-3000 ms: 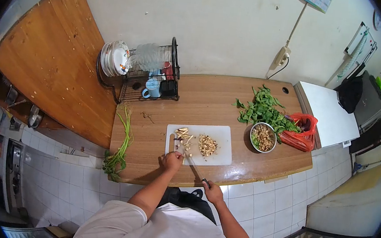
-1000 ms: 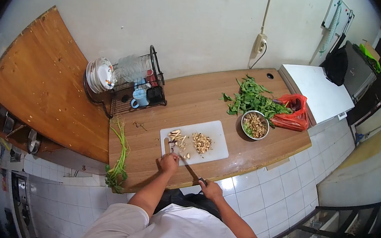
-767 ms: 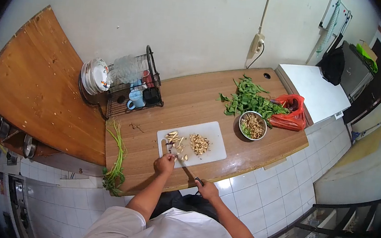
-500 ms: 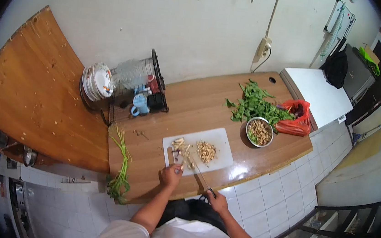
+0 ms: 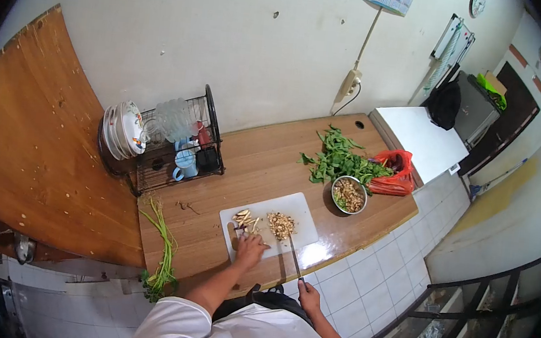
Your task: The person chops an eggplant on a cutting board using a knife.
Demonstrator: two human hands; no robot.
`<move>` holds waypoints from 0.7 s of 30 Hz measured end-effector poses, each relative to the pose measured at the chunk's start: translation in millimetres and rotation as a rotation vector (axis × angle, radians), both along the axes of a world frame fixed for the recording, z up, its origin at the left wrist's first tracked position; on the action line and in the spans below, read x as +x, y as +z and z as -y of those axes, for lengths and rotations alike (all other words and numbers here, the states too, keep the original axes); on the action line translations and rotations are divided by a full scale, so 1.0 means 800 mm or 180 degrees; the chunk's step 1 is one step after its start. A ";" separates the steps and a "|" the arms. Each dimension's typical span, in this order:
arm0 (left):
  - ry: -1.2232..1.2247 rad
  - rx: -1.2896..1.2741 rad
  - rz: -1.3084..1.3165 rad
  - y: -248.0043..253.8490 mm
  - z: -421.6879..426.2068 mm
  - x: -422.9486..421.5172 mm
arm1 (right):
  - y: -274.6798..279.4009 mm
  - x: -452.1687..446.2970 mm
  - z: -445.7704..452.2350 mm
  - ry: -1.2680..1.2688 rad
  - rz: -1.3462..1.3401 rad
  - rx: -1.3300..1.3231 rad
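Observation:
On the wooden table lies a white cutting board (image 5: 306,234). My left hand (image 5: 251,250) is over its near left part, fingers apart and reaching toward the board, beside a group of uncut pale strips (image 5: 244,219). Whether anything lies under the fingers is hidden. My right hand (image 5: 309,297) is closed round the dark handle of a knife (image 5: 295,255), near the table's front edge. The blade points away from me, its tip beside the pile of chopped pieces (image 5: 280,225) on the board.
A metal bowl (image 5: 349,195) of chopped food stands right, beside leafy greens (image 5: 337,154) and a red plastic bag (image 5: 397,173). Green stems (image 5: 162,243) lie at left. Behind them is a dish rack (image 5: 181,154) with plates, glasses and a blue mug (image 5: 185,164).
My left hand has opened from its pinch and spread over the board. The knife has swung away from it, its tip now by the chopped pile. The camera view has shifted.

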State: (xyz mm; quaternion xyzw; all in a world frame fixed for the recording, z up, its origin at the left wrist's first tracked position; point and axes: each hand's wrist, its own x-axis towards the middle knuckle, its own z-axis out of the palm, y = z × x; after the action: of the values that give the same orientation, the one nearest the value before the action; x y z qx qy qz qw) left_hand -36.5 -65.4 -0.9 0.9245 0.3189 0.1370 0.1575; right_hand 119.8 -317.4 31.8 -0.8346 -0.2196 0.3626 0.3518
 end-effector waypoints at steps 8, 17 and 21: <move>0.0586 0.0019 0.0661 0.013 -0.081 -0.029 | 0.011 -0.017 0.023 -0.0233 -0.0044 -0.0270; 0.0581 -0.0171 0.0713 0.020 -0.094 0.000 | -0.023 -0.057 0.019 -0.0155 -0.0007 -0.0224; 0.0200 -0.0150 0.0272 0.004 -0.091 0.011 | -0.009 -0.091 0.002 -0.0242 -0.0183 -0.0146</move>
State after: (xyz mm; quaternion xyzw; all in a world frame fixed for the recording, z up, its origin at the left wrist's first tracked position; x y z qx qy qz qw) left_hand -27.4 7.7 2.3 0.9033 0.3440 0.1737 0.1884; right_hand 47.2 -319.2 25.0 -0.8393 -0.1692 0.3778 0.3523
